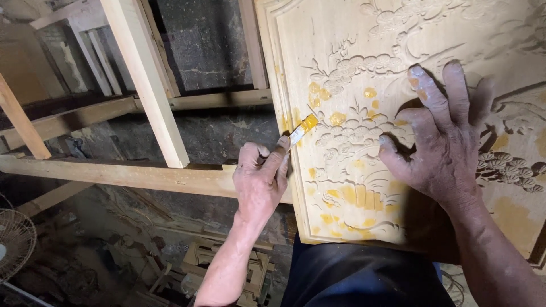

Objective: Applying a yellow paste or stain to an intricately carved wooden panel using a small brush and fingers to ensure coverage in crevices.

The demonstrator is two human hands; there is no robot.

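Observation:
A pale carved wooden panel (318, 51) with raised flowers and clouds leans over my lap, dotted with yellow filler patches. My left hand (259, 182) grips a small putty knife (302, 128) whose blade, loaded with yellow filler, touches the carving near the panel's left border. My right hand (441, 142) lies flat on the panel with fingers spread, dusted white, right of the blade.
A bare wooden frame (145, 85) of beams and slats stands to the left, its lower beam (114, 173) passing behind my left hand. A wire fan guard (14, 241) sits at the far left. Small carved wooden pieces (199, 261) lie on the dark floor below.

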